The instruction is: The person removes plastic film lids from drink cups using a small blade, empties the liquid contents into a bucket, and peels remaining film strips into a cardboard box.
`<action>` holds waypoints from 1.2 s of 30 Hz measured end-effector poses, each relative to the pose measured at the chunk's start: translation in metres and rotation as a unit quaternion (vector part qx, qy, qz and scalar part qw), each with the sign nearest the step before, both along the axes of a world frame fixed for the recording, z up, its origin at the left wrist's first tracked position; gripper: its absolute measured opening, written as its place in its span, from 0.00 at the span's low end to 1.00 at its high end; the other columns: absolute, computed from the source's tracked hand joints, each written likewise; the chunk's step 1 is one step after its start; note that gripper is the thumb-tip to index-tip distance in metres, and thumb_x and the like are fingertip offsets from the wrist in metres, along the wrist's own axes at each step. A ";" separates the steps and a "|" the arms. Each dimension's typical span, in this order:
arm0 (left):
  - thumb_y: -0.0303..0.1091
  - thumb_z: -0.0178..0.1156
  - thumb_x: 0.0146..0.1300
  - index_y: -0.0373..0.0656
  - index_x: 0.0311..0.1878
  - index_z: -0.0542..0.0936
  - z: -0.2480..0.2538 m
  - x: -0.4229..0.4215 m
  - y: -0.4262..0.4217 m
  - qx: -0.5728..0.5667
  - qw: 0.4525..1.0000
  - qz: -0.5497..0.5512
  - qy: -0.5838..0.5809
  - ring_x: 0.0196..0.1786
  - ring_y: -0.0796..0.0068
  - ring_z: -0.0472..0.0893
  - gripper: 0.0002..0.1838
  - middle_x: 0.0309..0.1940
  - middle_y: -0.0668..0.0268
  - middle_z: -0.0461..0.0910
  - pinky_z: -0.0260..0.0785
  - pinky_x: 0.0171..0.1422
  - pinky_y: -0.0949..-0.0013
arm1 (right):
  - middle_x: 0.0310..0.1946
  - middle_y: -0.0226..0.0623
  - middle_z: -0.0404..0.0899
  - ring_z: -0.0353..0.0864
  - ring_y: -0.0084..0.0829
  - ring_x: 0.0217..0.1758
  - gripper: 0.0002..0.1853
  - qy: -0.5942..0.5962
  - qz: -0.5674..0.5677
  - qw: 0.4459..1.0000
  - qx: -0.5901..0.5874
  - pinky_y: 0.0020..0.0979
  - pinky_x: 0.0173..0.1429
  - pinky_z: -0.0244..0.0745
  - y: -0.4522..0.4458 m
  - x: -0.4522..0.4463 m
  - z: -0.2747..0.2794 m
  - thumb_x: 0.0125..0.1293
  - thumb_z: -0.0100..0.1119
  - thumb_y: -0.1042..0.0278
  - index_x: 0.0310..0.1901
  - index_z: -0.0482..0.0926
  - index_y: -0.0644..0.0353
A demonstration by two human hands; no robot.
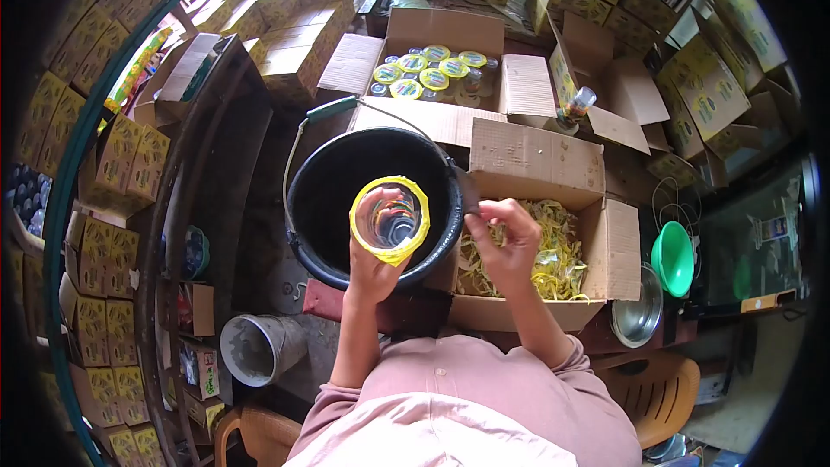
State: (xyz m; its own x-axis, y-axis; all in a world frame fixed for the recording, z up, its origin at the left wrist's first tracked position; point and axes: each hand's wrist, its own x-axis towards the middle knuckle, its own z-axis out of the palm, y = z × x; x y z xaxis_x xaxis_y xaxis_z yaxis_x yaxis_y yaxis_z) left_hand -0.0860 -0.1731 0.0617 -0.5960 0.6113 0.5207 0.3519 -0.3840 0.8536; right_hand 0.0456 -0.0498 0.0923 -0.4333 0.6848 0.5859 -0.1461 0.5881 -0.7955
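Over the black bucket (pixel 324 177), my left hand (pixel 373 272) is wrapped round a clear plastic jar (pixel 399 223). The jar's round mouth faces me, and a yellow plastic band (pixel 391 255) circles its rim. My right hand (pixel 510 246) is beside the bucket's right rim, above the near-left part of an open carton (pixel 536 156). Its thumb and forefinger come together in a pinch; whatever they hold, if anything, is too small to make out. Tangled yellow plastic strips (pixel 562 251) fill the carton beneath that hand.
Beyond the bucket, an open carton (pixel 445 30) holds several jars with yellow lids (pixel 434 78). One jar (pixel 577 105) stands near another open box. A green bowl (pixel 673 258) and steel basin (pixel 638 307) are at right. A grey pail (pixel 259 348) lies tilted at left, near shelves with stacked yellow boxes.
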 end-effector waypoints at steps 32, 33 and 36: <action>0.22 0.65 0.48 0.40 0.61 0.55 0.006 0.017 -0.009 -0.052 0.997 0.002 0.055 0.55 0.66 0.69 0.39 0.53 0.58 0.64 0.65 0.58 0.65 | 0.23 0.35 0.76 0.77 0.24 0.24 0.13 0.032 0.003 0.994 0.100 0.22 0.29 0.72 -0.027 -0.024 0.017 0.49 0.63 0.83 0.39 0.81 0.62; 0.21 0.65 0.47 0.40 0.61 0.55 0.006 0.015 -0.008 -0.047 0.998 -0.004 0.049 0.56 0.67 0.69 0.39 0.53 0.58 0.64 0.65 0.59 0.65 | 0.23 0.35 0.77 0.77 0.24 0.25 0.13 0.031 0.009 0.995 0.097 0.22 0.29 0.72 -0.025 -0.024 0.017 0.49 0.63 0.82 0.39 0.81 0.62; 0.21 0.65 0.47 0.41 0.61 0.57 0.006 0.010 -0.008 -0.054 0.997 -0.044 0.030 0.57 0.67 0.69 0.38 0.53 0.59 0.65 0.64 0.59 0.65 | 0.24 0.35 0.77 0.77 0.24 0.25 0.13 0.019 0.002 0.994 0.103 0.22 0.29 0.72 -0.024 -0.022 0.018 0.49 0.63 0.82 0.38 0.81 0.62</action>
State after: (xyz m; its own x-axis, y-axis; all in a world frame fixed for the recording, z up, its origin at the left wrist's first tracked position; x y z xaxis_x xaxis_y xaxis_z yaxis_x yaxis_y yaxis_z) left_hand -0.0764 -0.1808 0.0675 -0.5065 0.7150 0.4819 0.3727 -0.3224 0.8701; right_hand 0.0233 -0.0734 0.1105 -0.4107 0.5463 0.7300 -0.1773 0.7375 -0.6517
